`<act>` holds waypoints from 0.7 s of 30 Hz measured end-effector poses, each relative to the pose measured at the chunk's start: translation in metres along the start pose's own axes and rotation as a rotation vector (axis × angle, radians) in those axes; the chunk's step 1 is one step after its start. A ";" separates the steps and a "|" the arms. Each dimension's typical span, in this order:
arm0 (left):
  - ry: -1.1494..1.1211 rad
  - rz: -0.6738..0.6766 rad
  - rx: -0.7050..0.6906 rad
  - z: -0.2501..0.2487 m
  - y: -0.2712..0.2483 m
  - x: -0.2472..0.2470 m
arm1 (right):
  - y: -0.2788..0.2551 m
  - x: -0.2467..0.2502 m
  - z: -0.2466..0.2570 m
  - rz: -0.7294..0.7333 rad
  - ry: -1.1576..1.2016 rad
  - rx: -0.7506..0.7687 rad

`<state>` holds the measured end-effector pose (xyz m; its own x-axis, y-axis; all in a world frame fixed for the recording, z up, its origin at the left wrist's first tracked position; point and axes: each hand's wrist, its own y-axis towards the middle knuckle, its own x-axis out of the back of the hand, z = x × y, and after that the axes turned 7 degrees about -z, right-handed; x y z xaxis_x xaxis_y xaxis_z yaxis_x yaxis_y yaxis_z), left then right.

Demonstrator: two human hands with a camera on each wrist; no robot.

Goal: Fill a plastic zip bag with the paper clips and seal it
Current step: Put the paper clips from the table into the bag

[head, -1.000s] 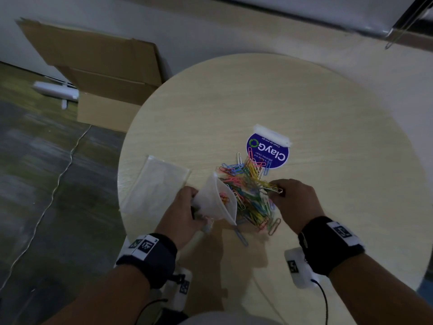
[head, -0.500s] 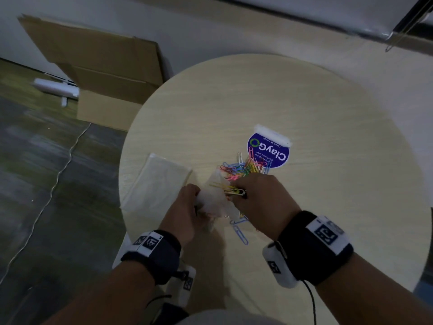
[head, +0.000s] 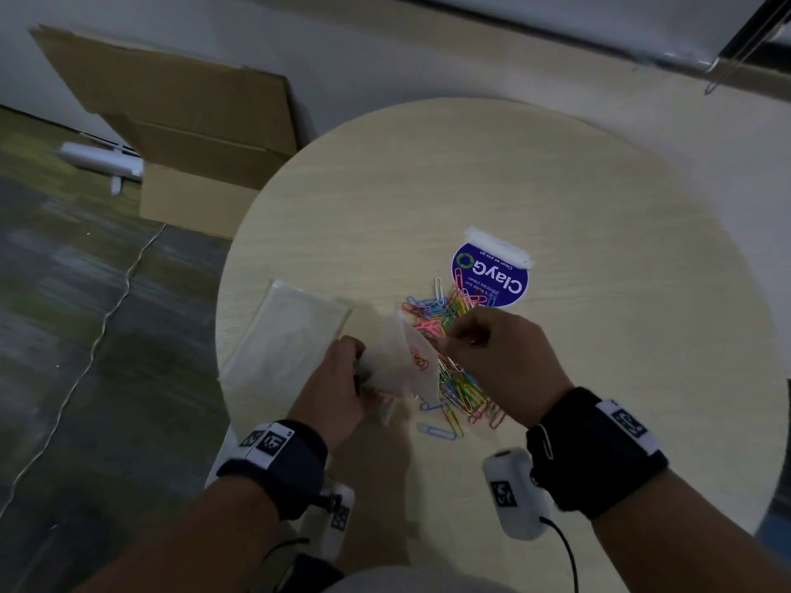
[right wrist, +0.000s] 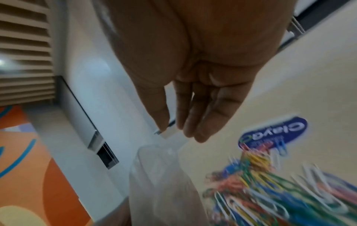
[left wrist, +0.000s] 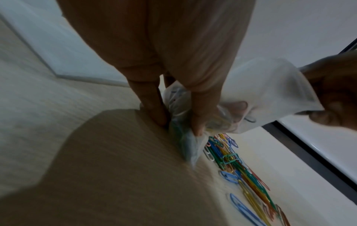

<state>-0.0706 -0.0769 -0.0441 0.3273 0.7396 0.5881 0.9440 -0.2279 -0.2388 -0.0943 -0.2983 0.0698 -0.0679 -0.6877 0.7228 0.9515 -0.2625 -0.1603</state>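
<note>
My left hand [head: 349,380] grips the bunched lower part of a clear zip bag [head: 400,365] just above the round table [head: 599,336]; in the left wrist view its fingers [left wrist: 197,120] squeeze the plastic of the bag [left wrist: 260,91]. The bag's mouth faces right, and a few paper clips show inside. My right hand [head: 456,342] hovers at that mouth. In the right wrist view the right hand [right wrist: 176,131] has straight, empty fingers over the bag [right wrist: 160,183]. Several coloured paper clips [head: 458,391] lie heaped on the table beside the bag; the pile of paper clips [left wrist: 231,160] shows in the left wrist view too.
A stack of empty clear bags [head: 286,336] lies at the table's left edge. A round blue sticker [head: 492,278] sits beyond the clips. Flattened cardboard boxes [head: 192,122] lean on the wall, left of the table. One blue clip [head: 436,432] lies alone near me.
My right hand carried a pinch of clips from the pile to the bag's mouth, then let go of them. The left hand kept its hold on the bag.
</note>
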 end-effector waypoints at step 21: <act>0.068 0.069 -0.025 0.009 0.001 0.022 | -0.023 -0.010 -0.094 -0.047 -0.119 -0.322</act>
<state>-0.0627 -0.0556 -0.0386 0.3934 0.6767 0.6223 0.9194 -0.2934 -0.2621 -0.1436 -0.3492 0.0033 -0.0559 -0.5910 0.8047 0.8036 -0.5049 -0.3150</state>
